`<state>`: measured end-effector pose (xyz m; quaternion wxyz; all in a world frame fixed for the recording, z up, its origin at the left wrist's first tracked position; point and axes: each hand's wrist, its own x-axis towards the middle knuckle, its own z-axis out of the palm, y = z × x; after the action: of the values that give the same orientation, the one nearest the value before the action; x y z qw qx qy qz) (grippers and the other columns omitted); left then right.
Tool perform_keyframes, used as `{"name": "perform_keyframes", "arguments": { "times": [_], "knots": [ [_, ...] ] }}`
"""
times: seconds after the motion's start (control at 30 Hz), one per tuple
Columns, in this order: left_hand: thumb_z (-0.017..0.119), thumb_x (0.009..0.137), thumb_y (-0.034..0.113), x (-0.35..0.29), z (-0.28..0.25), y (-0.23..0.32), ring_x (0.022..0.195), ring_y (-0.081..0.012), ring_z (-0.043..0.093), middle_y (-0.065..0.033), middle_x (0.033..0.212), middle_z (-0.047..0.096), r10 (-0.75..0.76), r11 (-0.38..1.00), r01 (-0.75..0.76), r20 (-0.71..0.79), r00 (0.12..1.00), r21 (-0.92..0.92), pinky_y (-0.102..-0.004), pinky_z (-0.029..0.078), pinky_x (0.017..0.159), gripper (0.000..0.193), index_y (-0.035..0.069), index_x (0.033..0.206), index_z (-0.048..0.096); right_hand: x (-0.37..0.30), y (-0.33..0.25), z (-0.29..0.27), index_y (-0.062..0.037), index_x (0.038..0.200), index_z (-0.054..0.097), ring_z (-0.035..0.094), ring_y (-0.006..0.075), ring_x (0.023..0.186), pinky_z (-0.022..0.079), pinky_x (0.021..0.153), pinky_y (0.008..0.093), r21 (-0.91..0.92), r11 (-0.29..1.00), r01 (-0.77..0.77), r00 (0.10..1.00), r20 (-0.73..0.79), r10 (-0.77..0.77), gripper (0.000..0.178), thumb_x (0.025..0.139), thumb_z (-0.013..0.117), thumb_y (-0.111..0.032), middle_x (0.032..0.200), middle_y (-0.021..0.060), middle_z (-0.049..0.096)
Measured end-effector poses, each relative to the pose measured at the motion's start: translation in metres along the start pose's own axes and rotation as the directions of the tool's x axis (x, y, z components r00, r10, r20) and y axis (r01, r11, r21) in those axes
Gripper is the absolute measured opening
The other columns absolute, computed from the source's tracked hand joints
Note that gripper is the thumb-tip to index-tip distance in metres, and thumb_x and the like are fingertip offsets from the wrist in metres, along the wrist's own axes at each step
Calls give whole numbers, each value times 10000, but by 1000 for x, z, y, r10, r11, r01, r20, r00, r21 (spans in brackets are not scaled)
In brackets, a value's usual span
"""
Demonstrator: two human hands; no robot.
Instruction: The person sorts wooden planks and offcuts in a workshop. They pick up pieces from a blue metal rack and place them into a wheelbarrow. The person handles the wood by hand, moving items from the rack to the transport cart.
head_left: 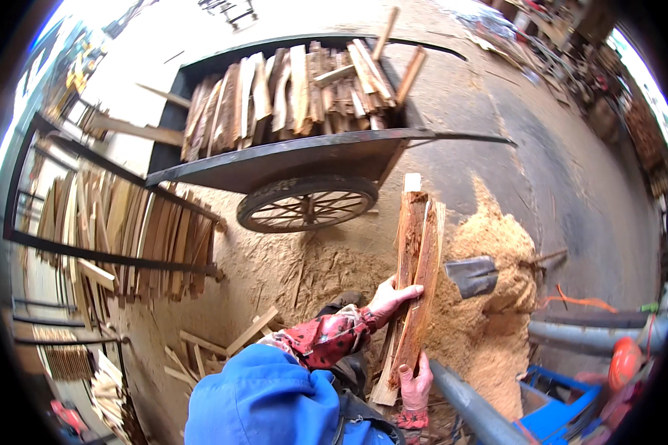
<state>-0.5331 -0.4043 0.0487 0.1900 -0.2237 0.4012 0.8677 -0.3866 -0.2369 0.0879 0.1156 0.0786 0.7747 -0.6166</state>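
A small bundle of rough wooden slats, some with brown bark on them, stretches away from me just right of the middle. My left hand, coming out of a red patterned sleeve, grips the bundle about halfway along, its thumb across the top. Close to the near end, my right hand is closed on the right side of the same slats, thumb up. The fingers of both hands are partly hidden under the wood. Sawdust lies heaped just right of the bundle, with a dark shovel blade on it.
Ahead stands a two-wheeled metal cart loaded with wooden slats. A black metal rack with more stacked slats is at left. Loose offcuts lie beside me. A grey pipe and a blue metal frame are at lower right.
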Motion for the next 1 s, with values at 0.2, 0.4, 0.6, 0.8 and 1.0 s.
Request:
{"name": "perform_keyframes", "arguments": {
  "times": [0.2,0.4,0.6,0.8,1.0],
  "knots": [
    [818,788,234,19,-57,92,935,-147,633,-77,1079,662,290,956,-294,-152,945,-6,-309,521,873,552,-11,1207,554,44,17,4,79,1310,498,638,231,1022,538,849,338,128,990,-64,997,-23,67,652,914,679,-406,1219,167,571],
    [809,792,249,-2,-134,236,892,-155,645,-74,1024,672,504,864,-464,-302,810,197,-317,544,821,503,-4,1163,581,84,73,23,85,1271,532,674,173,862,565,687,268,84,943,-322,947,40,319,484,935,679,-232,1029,113,654],
    [730,841,453,-24,-280,492,831,-161,639,-59,956,670,553,793,-403,-263,790,458,-327,538,739,509,61,1157,650,86,119,51,77,1229,568,682,165,800,570,630,256,-45,893,-448,878,165,449,419,928,677,-194,977,113,673],
    [705,863,431,-42,-338,578,782,-176,670,-143,913,679,652,640,-90,-478,588,763,-294,553,646,508,26,1155,615,80,126,67,73,1212,586,680,149,784,561,621,255,-97,846,-525,830,162,534,418,918,687,-206,956,108,682],
    [748,863,263,4,-346,322,650,-227,703,-109,760,696,324,874,-131,-360,875,467,-321,585,559,259,17,864,665,74,131,68,54,1194,610,675,145,772,561,624,260,-161,792,-588,787,113,607,398,906,695,-208,958,104,687]
  ]
}}
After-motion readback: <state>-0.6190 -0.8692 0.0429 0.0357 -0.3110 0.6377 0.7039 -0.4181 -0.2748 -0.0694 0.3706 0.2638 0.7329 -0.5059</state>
